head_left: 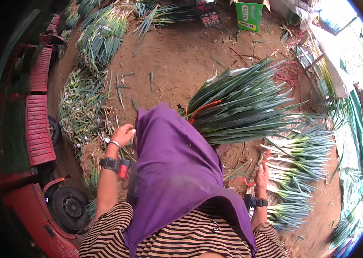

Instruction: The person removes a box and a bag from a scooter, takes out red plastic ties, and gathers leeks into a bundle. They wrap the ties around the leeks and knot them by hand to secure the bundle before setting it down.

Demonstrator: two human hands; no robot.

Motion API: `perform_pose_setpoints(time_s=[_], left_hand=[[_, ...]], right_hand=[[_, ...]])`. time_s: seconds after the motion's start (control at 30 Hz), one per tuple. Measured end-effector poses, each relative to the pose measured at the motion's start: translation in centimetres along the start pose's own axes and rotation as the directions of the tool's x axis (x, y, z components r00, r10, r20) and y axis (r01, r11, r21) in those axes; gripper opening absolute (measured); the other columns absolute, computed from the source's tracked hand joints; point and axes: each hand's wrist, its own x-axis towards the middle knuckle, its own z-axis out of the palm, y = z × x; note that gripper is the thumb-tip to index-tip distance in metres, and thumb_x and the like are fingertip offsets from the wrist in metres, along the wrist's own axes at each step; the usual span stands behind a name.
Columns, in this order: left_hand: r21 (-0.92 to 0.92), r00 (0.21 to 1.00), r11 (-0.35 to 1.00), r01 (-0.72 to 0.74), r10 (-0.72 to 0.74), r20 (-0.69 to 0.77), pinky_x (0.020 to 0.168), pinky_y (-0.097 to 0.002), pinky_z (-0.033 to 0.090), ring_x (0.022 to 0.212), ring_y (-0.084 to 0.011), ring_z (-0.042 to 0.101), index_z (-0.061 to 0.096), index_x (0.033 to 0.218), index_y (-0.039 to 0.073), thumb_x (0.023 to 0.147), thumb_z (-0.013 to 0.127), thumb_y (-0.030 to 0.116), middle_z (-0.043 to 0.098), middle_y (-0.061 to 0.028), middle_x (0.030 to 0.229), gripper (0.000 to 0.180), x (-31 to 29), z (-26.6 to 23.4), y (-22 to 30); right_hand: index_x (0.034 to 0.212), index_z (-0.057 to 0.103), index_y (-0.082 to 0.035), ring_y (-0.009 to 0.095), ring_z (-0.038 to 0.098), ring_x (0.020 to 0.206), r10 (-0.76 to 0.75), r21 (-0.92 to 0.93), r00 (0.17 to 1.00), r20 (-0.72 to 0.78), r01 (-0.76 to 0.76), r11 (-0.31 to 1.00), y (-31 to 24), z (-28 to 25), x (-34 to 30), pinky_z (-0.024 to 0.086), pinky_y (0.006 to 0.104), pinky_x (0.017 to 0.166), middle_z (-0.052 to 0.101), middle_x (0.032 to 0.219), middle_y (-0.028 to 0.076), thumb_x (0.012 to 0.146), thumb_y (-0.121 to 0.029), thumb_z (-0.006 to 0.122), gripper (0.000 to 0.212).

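A large bundle of green onions (241,107) lies in front of my purple apron (168,142), its green leaves fanned to the right. An orange-red tie (205,109) crosses it near the apron. My left hand (122,135) is at the apron's left edge, its fingers curled. A small whitish spot shows at its fingertips; I cannot make out what it is. On the right, my right hand (261,177) is closed on a red tie (267,155), which shows above the fingers and to their left. Beside that hand lies a row of small green onion bunches (299,174), white stems toward me.
Loose leaf trimmings (85,96) and larger onion bundles (102,38) lie at left. A red vehicle (39,219) with a black wheel (70,208) stands beyond them. A green box (249,16) sits at the back; red ties (286,71) are strewn near the right side.
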Motion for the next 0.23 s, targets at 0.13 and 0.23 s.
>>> perform_pose_setpoints(time_s=[0.13,0.23], left_hand=[[-0.237,0.959,0.932,0.273,-0.246,0.140,0.058,-0.0274,0.047,0.067,-0.0139,0.058,0.057,0.099,0.003,0.080,0.055,0.026,0.061,-0.0075,0.077,0.030,-0.8,-0.3,-2.1],[-0.316,0.955,0.908,0.274,-0.218,0.202,0.057,-0.0288,0.048,0.068,-0.0140,0.057,0.056,0.104,0.005,0.080,0.057,0.027,0.061,-0.0089,0.084,0.032,0.7,-0.6,-2.6]], right_hand=[[0.087,0.057,0.000,0.021,0.055,0.071,-0.076,-0.187,0.979,0.192,0.113,0.976,-3.0,2.5,1.9,0.042,0.0298,0.067,0.058,0.073,0.012,0.084,-0.024,0.048,0.026],[0.091,0.059,-0.004,0.023,0.059,0.080,-0.054,-0.217,0.975,0.217,0.102,0.971,-3.0,2.9,3.1,0.043,0.0304,0.072,0.062,0.080,0.015,0.082,-0.025,0.051,0.024]])
